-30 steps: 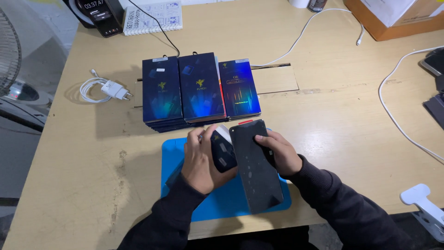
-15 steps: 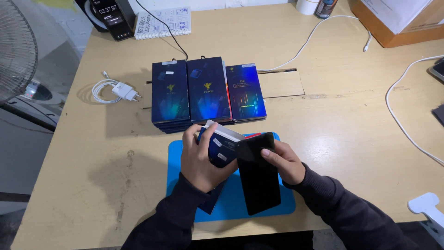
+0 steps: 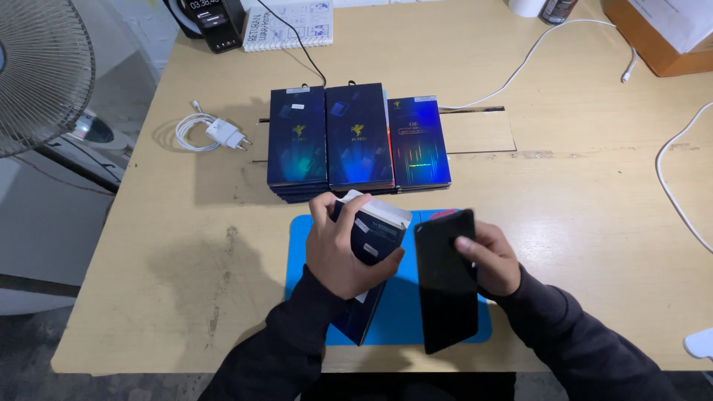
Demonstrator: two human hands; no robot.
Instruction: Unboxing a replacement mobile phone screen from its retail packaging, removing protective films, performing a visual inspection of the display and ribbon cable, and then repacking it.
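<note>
At the far left a fan [image 3: 33,74] is standing off the wooden table [image 3: 579,193], and a white charger with its coiled cable [image 3: 212,134] is lying near the table's left part. Next, three stacks of dark blue flat boxes [image 3: 356,141] are sitting side by side just behind a blue mat [image 3: 401,312]. Over that mat the left hand [image 3: 345,252] is closing around a dark blue sleeve box [image 3: 371,234], thumb on one side and fingers wrapping the other, its white open end pointing away from the person and its lower part reaching down toward the near table edge. Just to the right, the right hand [image 3: 490,260] is pinching a flat black panel [image 3: 445,278] by its right edge, thumb on its face; it is hanging above the mat's right half, a little apart from the box. The panel is looking thin, stiff, smooth and probably light; it would likely be slippery and easy to crack or smudge, so holding it by the long edges seems safest. The cardboard sleeve is looking light and slightly crushable, best gripped across its narrow sides.
</note>
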